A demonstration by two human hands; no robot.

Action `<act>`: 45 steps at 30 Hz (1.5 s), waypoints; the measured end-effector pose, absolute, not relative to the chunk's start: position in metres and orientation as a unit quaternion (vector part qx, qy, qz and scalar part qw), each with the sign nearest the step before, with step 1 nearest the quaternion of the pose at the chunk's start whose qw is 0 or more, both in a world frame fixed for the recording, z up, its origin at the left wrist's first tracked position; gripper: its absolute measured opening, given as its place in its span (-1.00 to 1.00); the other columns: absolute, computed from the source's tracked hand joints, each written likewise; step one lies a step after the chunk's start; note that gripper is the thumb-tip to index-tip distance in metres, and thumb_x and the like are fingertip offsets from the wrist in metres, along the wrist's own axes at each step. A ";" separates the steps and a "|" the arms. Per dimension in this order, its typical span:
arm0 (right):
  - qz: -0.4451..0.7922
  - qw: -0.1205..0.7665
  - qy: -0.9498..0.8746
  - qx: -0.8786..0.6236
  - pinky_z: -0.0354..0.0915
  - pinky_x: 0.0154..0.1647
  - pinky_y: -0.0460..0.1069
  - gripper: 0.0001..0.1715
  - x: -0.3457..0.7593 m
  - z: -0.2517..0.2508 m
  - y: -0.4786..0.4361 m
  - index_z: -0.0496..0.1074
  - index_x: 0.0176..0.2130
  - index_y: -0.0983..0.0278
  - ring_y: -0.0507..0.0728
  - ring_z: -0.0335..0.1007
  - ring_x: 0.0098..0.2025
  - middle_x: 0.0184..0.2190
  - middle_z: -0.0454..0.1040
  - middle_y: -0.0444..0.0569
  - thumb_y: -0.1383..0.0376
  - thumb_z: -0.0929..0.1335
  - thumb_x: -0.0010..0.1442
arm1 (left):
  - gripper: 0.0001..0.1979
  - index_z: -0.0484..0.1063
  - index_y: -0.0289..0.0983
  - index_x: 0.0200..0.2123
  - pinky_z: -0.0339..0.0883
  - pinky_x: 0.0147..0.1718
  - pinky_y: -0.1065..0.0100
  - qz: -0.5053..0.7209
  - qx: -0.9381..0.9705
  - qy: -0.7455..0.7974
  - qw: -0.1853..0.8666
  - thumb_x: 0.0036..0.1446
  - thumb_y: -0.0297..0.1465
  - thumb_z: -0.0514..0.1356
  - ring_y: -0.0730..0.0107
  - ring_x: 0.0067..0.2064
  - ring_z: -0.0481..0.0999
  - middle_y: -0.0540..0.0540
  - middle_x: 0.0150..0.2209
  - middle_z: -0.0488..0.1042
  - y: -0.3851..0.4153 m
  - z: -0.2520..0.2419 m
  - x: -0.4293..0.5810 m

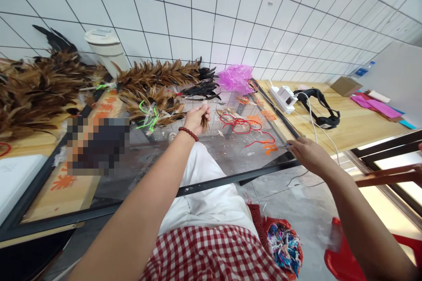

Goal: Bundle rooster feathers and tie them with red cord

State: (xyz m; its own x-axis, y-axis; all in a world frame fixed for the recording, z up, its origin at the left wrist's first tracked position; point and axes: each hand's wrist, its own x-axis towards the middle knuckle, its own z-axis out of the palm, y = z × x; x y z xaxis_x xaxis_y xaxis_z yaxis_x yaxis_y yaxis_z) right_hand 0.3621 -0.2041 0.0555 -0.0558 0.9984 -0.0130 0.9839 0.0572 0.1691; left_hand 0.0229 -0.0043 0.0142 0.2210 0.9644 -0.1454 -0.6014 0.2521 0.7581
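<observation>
- As the left hand [198, 119] pinches a small tuft of brown feathers [205, 124] at the centre of the frame, fingers curled nearly closed, a slackened grip could let quills slip out of line; too hard a squeeze might crease them.

- Right of centre, the right hand [308, 154] sits at the dark edge of a glass tabletop [227, 153], fingers half bent. A small object [288, 144] shows at its fingertips; what it is, and how firmly it is held, cannot be told. If knocked there, it could drop over the edge.

- Red cord [242, 122] lies in loose loops on the glass, between the 2 hands and apart from both. Dragging a strand carelessly could knot it.

- Left of centre, a feather bundle [171, 112] with bright green ties [150, 118] lies near the left wrist. A wide sweep could catch its ties on the beaded bracelet [188, 133] or ruffle its plumes.

- Toward the right of the frame, a white cable [311, 116] runs from a power strip [281, 96] close past the right hand; a forearm snagging it could tug the strip askew.
</observation>
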 end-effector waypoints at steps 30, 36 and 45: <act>0.018 0.054 0.747 0.662 0.26 -0.17 -0.02 -0.56 0.372 0.036 -0.175 0.43 0.03 0.30 0.17 0.43 -0.17 -0.17 0.47 0.11 0.23 0.14 0.32 | -0.82 0.38 -0.38 -0.43 0.24 -0.59 0.55 0.531 0.327 0.320 0.714 0.04 -0.41 0.31 0.69 -0.63 0.28 0.07 -0.59 0.35 -0.007 0.014 0.022; 0.012 0.054 0.761 0.647 0.23 -0.19 -0.02 -0.58 0.346 0.042 -0.179 0.45 -0.01 0.30 0.15 0.41 -0.18 -0.19 0.47 0.11 0.27 0.13 0.32 | -0.84 0.42 -0.36 -0.49 0.20 -0.64 0.54 0.493 0.401 0.313 0.706 0.01 -0.41 0.32 0.67 -0.64 0.28 0.01 -0.58 0.38 -0.013 0.015 0.030; 0.005 0.083 0.792 0.604 0.19 -0.16 0.00 -0.65 0.299 0.052 -0.177 0.40 -0.07 0.36 0.18 0.37 -0.18 -0.24 0.43 0.12 0.32 0.13 0.32 | -0.87 0.53 -0.30 -0.58 0.33 -0.27 0.41 0.222 0.866 0.200 0.402 -0.05 -0.53 0.23 0.42 -0.26 0.51 -0.11 -0.15 0.57 -0.062 0.013 0.075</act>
State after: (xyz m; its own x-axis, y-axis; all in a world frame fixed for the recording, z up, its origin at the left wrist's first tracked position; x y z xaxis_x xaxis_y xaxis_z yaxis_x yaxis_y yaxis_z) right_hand 0.2987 -0.1772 0.0520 -0.2553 0.9587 -0.1256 0.9568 0.2692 0.1095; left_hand 0.0746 -0.0624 0.0130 0.8214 0.5250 0.2229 0.1686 -0.5968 0.7844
